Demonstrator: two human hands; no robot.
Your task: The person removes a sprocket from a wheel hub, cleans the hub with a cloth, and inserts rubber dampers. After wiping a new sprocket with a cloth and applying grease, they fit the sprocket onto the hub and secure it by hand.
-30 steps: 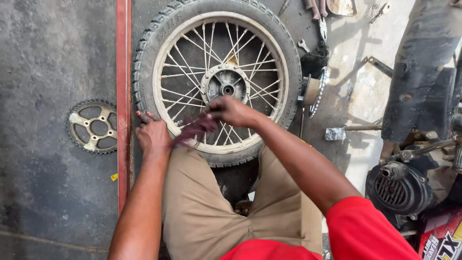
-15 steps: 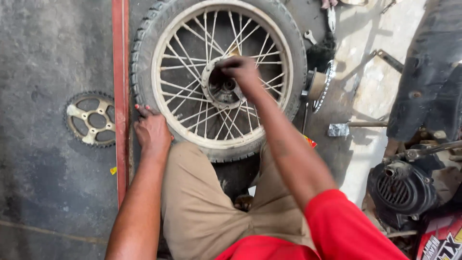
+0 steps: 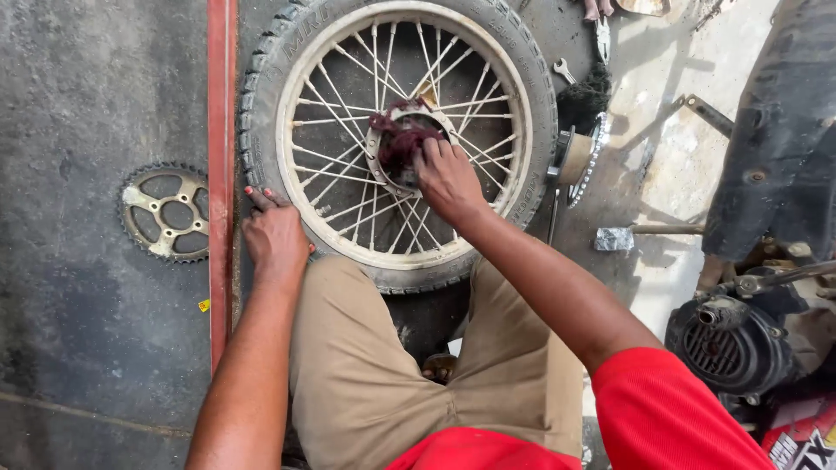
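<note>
A spoked motorcycle wheel with a worn black tyre [image 3: 261, 96] lies flat on the ground in front of my knees. My right hand [image 3: 448, 178] presses a dark red rag [image 3: 402, 139] into the wheel's metal hub [image 3: 380, 165] at the centre of the spokes. My left hand [image 3: 274, 235] rests on the tyre's near left edge, fingers spread on the rubber, holding nothing. My tan trousers and red sleeve fill the lower part of the view.
A toothed sprocket [image 3: 165, 211] lies on the dark floor at left, beyond a red metal bar [image 3: 220, 174]. A second sprocket assembly [image 3: 582, 161], a wrench [image 3: 563, 70] and small parts sit to the wheel's right. A motorcycle engine [image 3: 731, 344] stands at lower right.
My right hand carried the red rag from the wheel's near rim up to the hub and now pushes it inside. My left hand stayed on the tyre's edge.
</note>
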